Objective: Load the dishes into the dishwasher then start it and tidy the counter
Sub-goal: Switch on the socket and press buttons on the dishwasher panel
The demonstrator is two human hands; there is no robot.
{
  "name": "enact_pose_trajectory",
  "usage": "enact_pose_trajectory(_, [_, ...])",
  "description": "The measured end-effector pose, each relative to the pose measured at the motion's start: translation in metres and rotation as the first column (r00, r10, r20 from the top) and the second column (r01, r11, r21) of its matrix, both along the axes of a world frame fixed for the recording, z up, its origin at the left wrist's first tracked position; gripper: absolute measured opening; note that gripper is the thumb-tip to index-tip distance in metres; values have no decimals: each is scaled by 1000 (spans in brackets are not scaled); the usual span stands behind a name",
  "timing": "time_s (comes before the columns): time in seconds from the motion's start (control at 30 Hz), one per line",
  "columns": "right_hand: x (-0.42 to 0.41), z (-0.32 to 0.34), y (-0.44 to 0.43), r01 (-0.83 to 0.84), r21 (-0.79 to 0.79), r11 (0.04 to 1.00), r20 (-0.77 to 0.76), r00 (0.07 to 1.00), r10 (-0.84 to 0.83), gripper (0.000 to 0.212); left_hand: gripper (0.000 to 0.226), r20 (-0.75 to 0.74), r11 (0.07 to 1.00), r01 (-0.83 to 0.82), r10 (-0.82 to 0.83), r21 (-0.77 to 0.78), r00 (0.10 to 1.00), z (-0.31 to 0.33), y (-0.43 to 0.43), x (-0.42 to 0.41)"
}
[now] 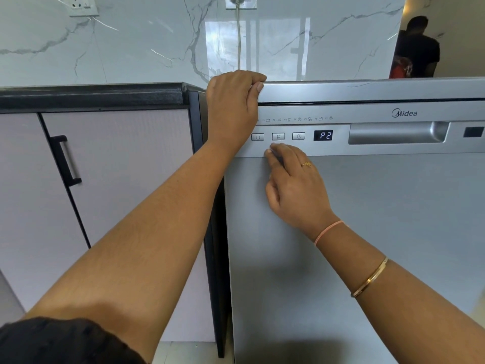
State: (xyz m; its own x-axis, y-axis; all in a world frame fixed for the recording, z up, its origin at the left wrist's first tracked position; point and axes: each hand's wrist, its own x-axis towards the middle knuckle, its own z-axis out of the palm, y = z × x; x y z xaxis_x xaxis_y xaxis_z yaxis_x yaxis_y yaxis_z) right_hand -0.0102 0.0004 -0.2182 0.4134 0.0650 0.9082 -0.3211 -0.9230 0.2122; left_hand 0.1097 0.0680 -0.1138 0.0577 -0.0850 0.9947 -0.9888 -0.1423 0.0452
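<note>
Closed dishwasher (367,232), just right of the desk (91,95). Left hand (231,109) grips its top left corner; right hand (294,185), fingers relaxed, holds nothing. Display (323,135) reads P2. P button (278,136) sits just above the right fingertips.

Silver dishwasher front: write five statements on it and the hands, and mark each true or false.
The door of the silver metal dishwasher is shut. True.
Its black digital display reads P4. False: it reads P2.
The left hand grips the dishwasher's top left corner. True.
The right hand pulls the recessed door handle. False: its fingertips lie just below the square P button.
A grey power cord hangs down the white marble wall. True.
</note>
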Motion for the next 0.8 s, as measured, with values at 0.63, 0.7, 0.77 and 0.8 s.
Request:
enact_pose_trajectory(0.63, [19,95,-30,151,-117,982,123,983,-137,47,25,-47,999,19,-21,-26,999,3,-2,-6])
enact_pose_trajectory(0.7, [27,101,-32,180,-101,979,195,968,-158,42,26,-52,998,7,-10,-65,999,2,-6,-6])
enact_pose_trajectory(0.77, [36,102,-34,173,-74,982,288,947,-145,37,27,-65,995,-13,7,-97,998,2,-9,-6])
enact_pose_trajectory(0.8, [40,102,-34,157,-68,985,336,934,-125,34,26,-77,994,-19,11,-109,997,2,-10,-7])
